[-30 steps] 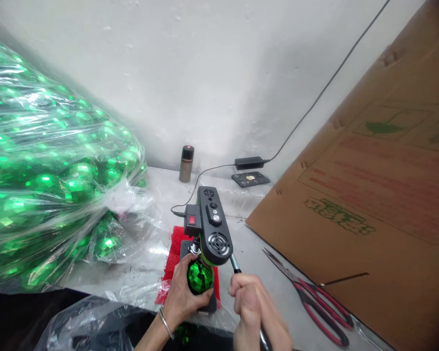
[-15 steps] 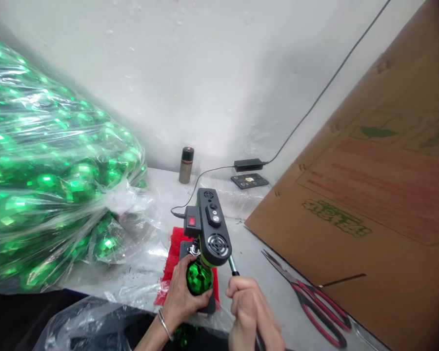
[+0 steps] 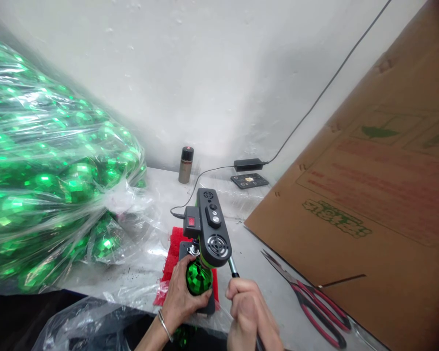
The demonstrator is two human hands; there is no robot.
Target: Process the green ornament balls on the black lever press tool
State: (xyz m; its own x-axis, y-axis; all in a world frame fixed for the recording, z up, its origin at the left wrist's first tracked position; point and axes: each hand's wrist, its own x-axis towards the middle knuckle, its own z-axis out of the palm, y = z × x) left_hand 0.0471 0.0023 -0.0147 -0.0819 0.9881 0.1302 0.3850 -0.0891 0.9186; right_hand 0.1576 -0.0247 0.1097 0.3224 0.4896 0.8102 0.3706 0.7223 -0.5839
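Note:
A shiny green faceted ball ornament [image 3: 199, 278] sits under the front end of a black bench machine [image 3: 214, 222] with round vents and a red switch. My left hand [image 3: 185, 290], with a silver bangle at the wrist, grips the ball between thumb and fingers. My right hand [image 3: 252, 309] is wrapped around the black grip of the machine's metal lever [image 3: 233, 266], to the right of the ball. Beneath the machine lies a red mat [image 3: 176, 241]. The ball's top is hidden by the machine head.
A large clear bag [image 3: 128, 195] of green faceted balls fills the left. Big scissors [image 3: 307, 300] lie at the right beside a cardboard box [image 3: 351, 195]. Toward the wall stand a dark-capped bottle [image 3: 185, 168], a power adapter [image 3: 248, 165] and a phone [image 3: 249, 181]; a cord runs to the machine.
Almost nothing differs. Both hands, the ball and the lever stay in the same places, with only a very slight shift of the view.

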